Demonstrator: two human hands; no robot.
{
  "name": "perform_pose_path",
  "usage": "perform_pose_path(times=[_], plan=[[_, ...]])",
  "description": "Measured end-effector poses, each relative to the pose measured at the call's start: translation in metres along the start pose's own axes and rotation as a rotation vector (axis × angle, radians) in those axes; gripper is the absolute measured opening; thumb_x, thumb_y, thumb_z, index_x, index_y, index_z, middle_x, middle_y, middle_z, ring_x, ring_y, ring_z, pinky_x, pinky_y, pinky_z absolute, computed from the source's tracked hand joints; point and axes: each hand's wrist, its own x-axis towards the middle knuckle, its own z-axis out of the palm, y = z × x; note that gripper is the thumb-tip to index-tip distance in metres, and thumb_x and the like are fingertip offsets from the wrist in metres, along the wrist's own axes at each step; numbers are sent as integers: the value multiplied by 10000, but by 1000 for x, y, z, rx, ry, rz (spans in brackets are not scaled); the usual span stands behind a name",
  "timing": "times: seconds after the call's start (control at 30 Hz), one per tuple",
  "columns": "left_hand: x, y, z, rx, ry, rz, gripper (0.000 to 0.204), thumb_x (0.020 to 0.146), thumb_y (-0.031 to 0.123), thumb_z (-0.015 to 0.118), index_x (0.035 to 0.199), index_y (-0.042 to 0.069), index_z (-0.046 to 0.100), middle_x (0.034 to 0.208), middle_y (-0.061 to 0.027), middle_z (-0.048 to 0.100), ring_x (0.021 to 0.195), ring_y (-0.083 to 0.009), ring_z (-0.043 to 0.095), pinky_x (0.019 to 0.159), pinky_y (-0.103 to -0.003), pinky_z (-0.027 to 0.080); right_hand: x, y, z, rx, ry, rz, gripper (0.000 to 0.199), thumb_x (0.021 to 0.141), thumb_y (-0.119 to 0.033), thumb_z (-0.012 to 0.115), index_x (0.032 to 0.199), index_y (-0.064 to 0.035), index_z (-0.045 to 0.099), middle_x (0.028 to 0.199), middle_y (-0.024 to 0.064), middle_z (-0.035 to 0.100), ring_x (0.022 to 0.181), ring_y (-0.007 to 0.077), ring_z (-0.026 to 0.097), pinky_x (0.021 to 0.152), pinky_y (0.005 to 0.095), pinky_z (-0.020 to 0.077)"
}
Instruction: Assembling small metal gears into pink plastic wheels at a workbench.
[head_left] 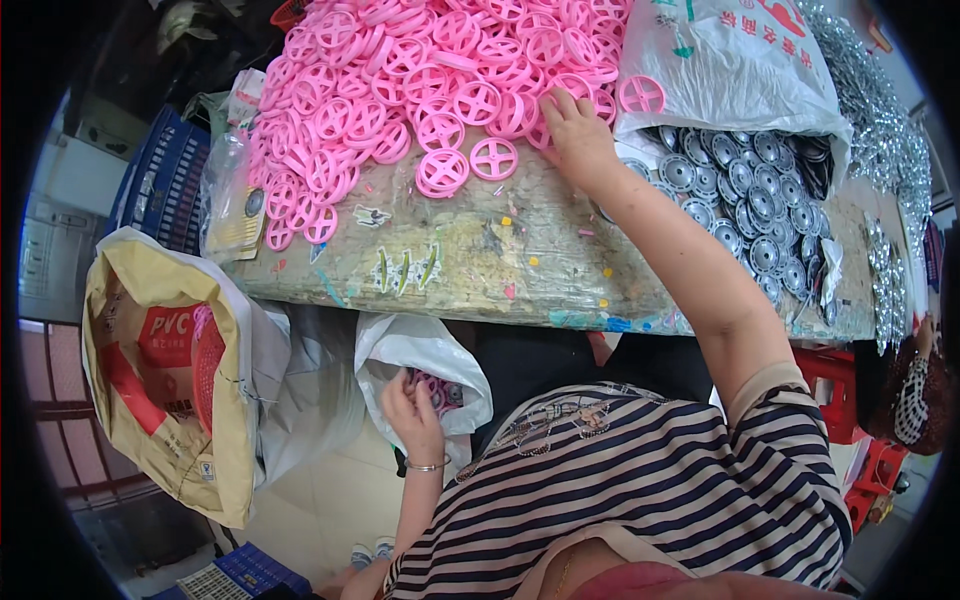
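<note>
- Worn desk (520, 270) with scratched, paint-flecked top carries a big heap of pink spoked wheels (400, 90) on its far left part.
- Right hand (578, 140) lies on the near right edge of the heap, fingers spread apart and pressing on wheels — clamped on nothing.
- Left hand (412, 415) is low, below the desk edge, its grip half curled at the mouth of a white plastic bag (420, 360) holding more pink wheels; if it pinches one, I cannot tell.
- Wheels look light, stiff plastic, a bit slippery — best taken by the rim.
- White printed sack (720, 70) at far right spills grey metal discs (750, 190); a tan paper sack (160, 370) with red label stands on the left floor.
</note>
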Motion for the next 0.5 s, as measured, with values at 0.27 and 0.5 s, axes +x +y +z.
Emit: perform_pose_path(times=[0.27, 0.5], plan=[[25, 58, 29, -245, -124, 235, 273, 864, -24, 567, 1137, -24, 571, 1022, -133, 560, 945, -215, 561, 819, -305, 481, -22, 12, -47, 137, 68, 35, 632, 777, -306, 701, 1257, 40, 480, 1206, 204, 529, 1018, 303, 572, 842, 349, 496], [77, 148, 77, -692, -213, 396, 748, 787, -56, 682, 1398, 16, 256, 1216, -139, 493, 1031, -239, 600, 893, -340, 512, -118, -50, -109, 1208, -604, 297, 647, 862, -606, 525, 1061, -6, 660, 852, 126, 658, 766, 203, 619, 724, 340, 493]])
